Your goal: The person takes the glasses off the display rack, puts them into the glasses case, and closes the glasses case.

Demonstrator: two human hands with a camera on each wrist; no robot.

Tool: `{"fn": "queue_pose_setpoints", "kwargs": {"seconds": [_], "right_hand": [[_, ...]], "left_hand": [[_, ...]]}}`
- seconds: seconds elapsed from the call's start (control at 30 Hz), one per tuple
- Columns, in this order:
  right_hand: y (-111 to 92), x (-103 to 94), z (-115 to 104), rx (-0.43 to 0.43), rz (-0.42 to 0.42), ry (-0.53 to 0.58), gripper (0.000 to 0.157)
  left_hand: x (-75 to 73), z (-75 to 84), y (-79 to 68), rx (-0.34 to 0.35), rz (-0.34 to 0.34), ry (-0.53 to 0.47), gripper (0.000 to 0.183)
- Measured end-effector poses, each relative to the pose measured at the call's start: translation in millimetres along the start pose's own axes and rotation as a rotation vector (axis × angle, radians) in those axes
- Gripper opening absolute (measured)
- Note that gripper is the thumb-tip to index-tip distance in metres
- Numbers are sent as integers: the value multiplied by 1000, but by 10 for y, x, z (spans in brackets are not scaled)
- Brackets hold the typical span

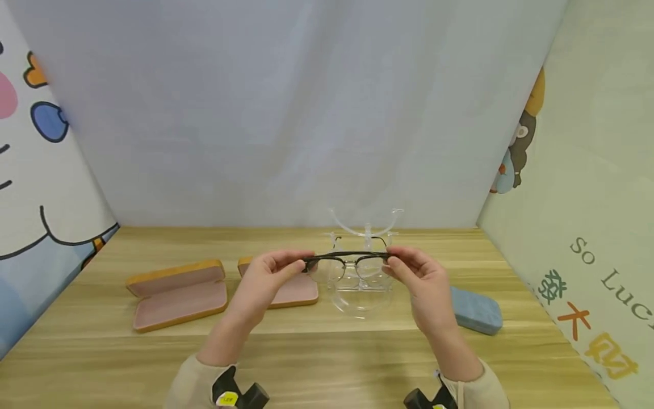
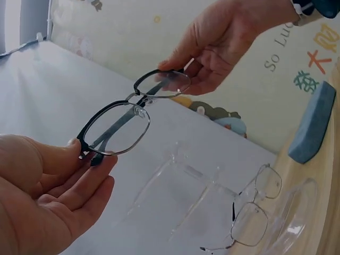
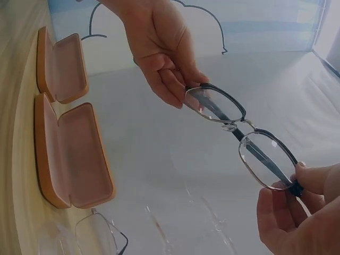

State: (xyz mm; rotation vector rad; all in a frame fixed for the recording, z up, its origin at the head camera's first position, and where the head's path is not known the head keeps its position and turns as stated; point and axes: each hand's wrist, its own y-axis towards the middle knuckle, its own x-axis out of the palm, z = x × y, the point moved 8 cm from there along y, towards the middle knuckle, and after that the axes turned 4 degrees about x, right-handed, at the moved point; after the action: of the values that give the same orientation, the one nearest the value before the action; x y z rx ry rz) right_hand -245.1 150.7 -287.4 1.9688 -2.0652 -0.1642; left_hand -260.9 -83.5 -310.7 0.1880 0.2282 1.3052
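Note:
A pair of eyeglasses [image 1: 349, 253] with a black upper rim and thin metal lower rims is held up above the table, its temples folded behind the lenses. My left hand [image 1: 267, 279] pinches one end between thumb and fingers. At the opposite end, my right hand [image 1: 425, 287] pinches the corner of the frame in the same way. Behind and below them stands a clear display stand [image 1: 368, 232]. A second pair of glasses [image 2: 234, 241], thin-rimmed, sits on that stand, partly hidden in the head view by the held pair.
Two orange glasses cases with pink lining lie open on the left: one case [image 1: 179, 304] farther out, the other case [image 1: 296, 291] partly behind my left hand. A blue case [image 1: 477, 311] lies closed beyond my right wrist. Printed walls and a pale backdrop [image 1: 255, 142] surround the wooden table [image 1: 327, 352].

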Motion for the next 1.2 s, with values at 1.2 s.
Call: {"fn": "queue_pose_setpoints", "kwargs": {"seconds": [1.2], "right_hand": [[206,796,878,-17,-179,-634,12]], "left_hand": [[-889,-743,-236,-233,223,352,29]]}}
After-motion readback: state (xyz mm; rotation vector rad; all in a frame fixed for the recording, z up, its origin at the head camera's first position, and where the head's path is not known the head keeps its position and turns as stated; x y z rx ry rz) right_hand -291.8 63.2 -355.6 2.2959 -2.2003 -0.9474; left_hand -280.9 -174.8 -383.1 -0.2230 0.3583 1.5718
